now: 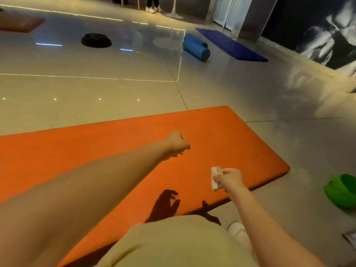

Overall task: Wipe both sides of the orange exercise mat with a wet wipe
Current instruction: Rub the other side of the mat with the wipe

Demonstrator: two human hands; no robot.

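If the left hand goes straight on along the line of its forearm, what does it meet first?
Most likely the orange mat, near its far right corner; beyond that there is only floor. The left hand seems raised above the mat, so depth is unclear.

Orange mat [96,151], right hand [232,180] pinching wet wipe [214,178]
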